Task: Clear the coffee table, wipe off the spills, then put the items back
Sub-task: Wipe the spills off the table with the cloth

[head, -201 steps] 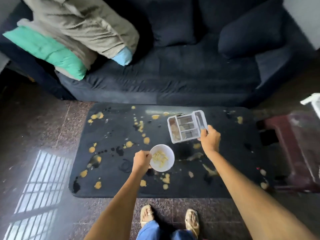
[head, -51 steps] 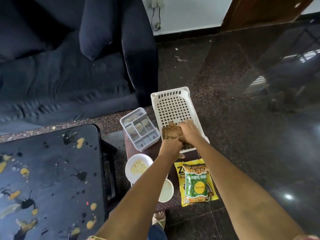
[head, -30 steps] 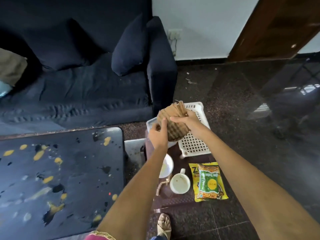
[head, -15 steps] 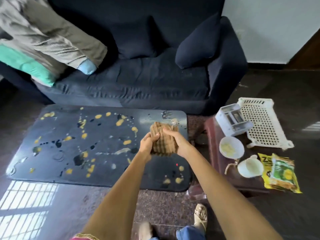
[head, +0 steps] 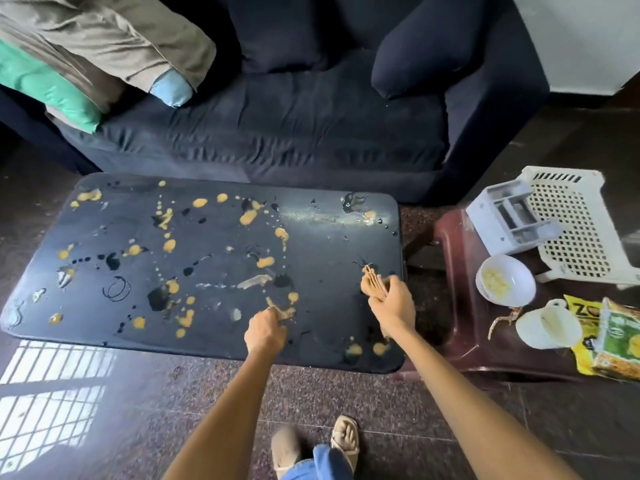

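Observation:
The black coffee table (head: 104,237) is bare of items and spattered with yellow blobs (head: 266,261) and dark splashes. My right hand (head: 393,303) grips a folded brown cloth (head: 373,282) above the table's right end. My left hand (head: 265,332) pinches a brown scrap of cloth (head: 281,311) over the front middle of the table. I cannot tell whether the two brown pieces are joined. On a maroon stool (head: 457,334) to the right stand a white bowl (head: 505,282), a white mug (head: 547,329), a white organizer (head: 512,216), a white basket (head: 581,237) and snack packets (head: 616,344).
A dark blue sofa (head: 294,133) runs behind the table, with a beige and green pile of bedding (head: 86,46) at its left end. My sandalled feet (head: 343,441) stand on the polished stone floor in front of the table.
My hands, which held the brown cloth together over the table, have moved apart, the left toward the front middle, the right staying near the right end. The view has dropped closer to the table.

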A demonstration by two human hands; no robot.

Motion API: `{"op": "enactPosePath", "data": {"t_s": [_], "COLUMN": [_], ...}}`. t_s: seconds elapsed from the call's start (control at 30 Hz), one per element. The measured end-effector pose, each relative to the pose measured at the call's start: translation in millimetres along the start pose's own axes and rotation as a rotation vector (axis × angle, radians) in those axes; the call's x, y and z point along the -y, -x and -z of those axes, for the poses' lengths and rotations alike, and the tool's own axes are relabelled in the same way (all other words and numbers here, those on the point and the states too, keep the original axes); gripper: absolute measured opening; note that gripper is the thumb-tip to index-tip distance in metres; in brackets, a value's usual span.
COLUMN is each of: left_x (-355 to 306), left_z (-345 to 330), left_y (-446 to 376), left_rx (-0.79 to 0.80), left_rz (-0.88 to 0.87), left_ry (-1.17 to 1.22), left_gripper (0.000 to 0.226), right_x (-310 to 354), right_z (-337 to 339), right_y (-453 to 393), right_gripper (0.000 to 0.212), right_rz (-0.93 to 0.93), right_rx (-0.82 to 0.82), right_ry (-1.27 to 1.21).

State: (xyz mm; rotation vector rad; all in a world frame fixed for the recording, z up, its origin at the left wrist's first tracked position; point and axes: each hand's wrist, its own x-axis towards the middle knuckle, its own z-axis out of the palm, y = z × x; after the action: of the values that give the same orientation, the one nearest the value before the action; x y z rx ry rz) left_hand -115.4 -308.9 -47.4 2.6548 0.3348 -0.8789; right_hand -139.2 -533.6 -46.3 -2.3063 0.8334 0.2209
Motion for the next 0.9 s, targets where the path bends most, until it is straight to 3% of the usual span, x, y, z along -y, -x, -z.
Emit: {"op": "enactPosePath", "data": {"t_s": [0.17, 0.33, 0.5, 0.63, 0.73, 0.9], "left_x": [16, 25, 25, 27, 28, 15], "left_z": [10, 34, 49, 59, 65, 78], "left_y": [-29, -70, -114, -140, -153, -170], "left_rx": [-0.08, -0.125, -0.133, -0.137, -0.124, -0.009], "left_rz": [-0.049, -0.087, -0.165, -0.196, -0.187, -0.315], "left_ry": [-0.046, -0.069, -0.138, -0.205, -0.322, -0.659], "left_gripper": [0.026, 0.033, 0.038, 0.045, 0.037, 0.018], "right_x": [13, 31, 21, 21, 40, 49], "right_z": [-31, -93, -121, -143, -171, -190], "right_y": [-10, -10, -15, -15, -9, -11], "right_gripper": [0.028, 0.048, 0.035, 0.038, 0.039, 0.044], "right_rz": [0.159, 0.449, 0.427, 0.296, 0.234, 0.623], "right_rx": [-0.099, 0.037, -0.201, -0.276, -0.327, -0.268], "right_ry": [0.141, 0.471, 0.54, 0.453, 0.368, 0.548]}}
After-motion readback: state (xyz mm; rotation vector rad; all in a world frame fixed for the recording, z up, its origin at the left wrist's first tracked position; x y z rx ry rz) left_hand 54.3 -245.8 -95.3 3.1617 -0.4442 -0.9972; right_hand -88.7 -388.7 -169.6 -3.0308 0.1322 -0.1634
